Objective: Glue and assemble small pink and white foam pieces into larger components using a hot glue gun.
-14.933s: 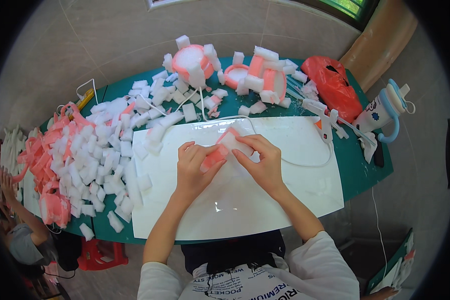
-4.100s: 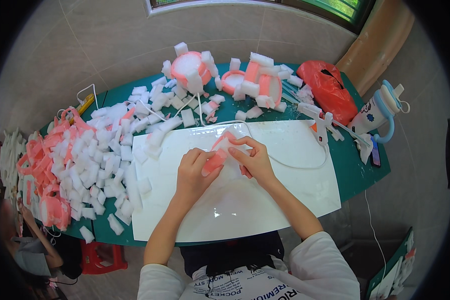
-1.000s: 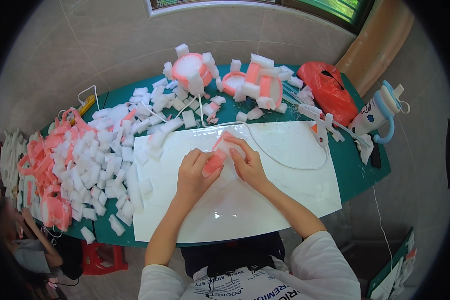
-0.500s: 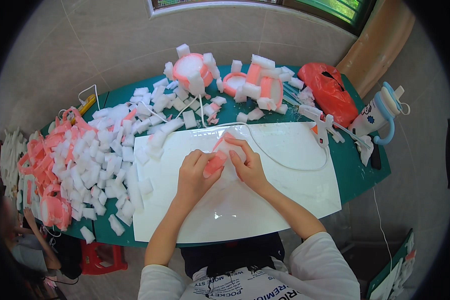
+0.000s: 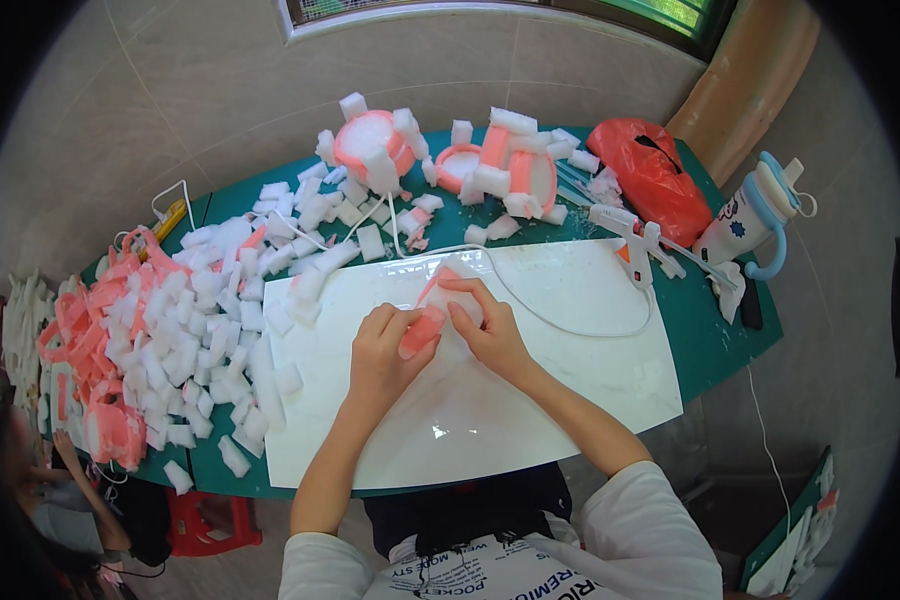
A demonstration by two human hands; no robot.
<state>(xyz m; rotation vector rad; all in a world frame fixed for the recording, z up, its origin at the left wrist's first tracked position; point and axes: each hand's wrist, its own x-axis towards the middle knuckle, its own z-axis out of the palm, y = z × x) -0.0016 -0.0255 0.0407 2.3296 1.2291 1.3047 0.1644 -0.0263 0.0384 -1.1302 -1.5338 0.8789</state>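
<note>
Over the white board [image 5: 530, 420], both hands are closed on a small pink-and-white foam piece [image 5: 423, 333]. My left hand [image 5: 380, 350] pinches its pink left side between thumb and fingers. My right hand [image 5: 495, 338] grips the far right side, index finger along the top and thumb nearer me. A thin pink edge shows at the top, with white foam between the hands. Fingers hide much of its shape.
Loose white foam blocks [image 5: 205, 335] and pink foam strips [image 5: 80, 315] pile at left. Assembled foam pieces [image 5: 365, 140] stand behind. At right are a glue gun [image 5: 635, 255] with its cord, a red plastic bag [image 5: 650, 185] and a tumbler [image 5: 745, 220]. Another person's arm [image 5: 80, 470] shows at lower left.
The whole view has shifted slightly. Both hands keep nearly the same grip on the foam piece, with only small finger movement.
</note>
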